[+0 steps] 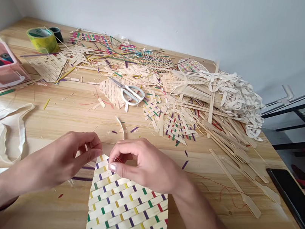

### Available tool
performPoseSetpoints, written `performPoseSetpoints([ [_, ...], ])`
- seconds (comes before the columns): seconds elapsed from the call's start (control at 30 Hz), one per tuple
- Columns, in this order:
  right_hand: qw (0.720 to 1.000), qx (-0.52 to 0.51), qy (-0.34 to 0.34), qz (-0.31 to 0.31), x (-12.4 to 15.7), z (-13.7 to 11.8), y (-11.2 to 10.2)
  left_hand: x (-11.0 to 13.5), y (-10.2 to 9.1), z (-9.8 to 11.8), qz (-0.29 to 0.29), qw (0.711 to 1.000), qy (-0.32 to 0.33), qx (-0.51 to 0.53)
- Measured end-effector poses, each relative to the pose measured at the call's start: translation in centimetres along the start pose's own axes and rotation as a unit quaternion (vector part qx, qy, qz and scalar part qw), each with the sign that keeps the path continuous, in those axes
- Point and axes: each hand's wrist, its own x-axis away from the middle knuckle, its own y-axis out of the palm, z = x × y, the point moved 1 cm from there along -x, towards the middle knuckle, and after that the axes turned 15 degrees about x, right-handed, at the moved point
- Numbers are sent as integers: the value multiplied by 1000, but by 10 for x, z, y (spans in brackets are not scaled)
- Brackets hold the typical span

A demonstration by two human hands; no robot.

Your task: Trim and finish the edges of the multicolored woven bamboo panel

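Observation:
A woven panel of pale flat strips, crossed by purple, green, yellow and red ones, stands at the table's near side. Its upper left corner is pinched between the thumb and fingers of my left hand. Just to the right, my right hand is closed on the top edge, thumb on the front face. A fine reddish thread shows between the right fingers; its end is hidden. Beyond that hand, a narrow pale strip curves up from the table.
White-handled scissors lie among woven scraps. Yellow tape and a pink box are at left. Flat wooden sticks, white ribbon and a black phone are at right. Loose red thread trails near the sticks.

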Motion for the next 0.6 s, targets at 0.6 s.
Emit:
performPoseSetpoints([
  [0.6,999,-16,-19,43,1,5,-4,-17,-13,7,222,928,227,-194],
])
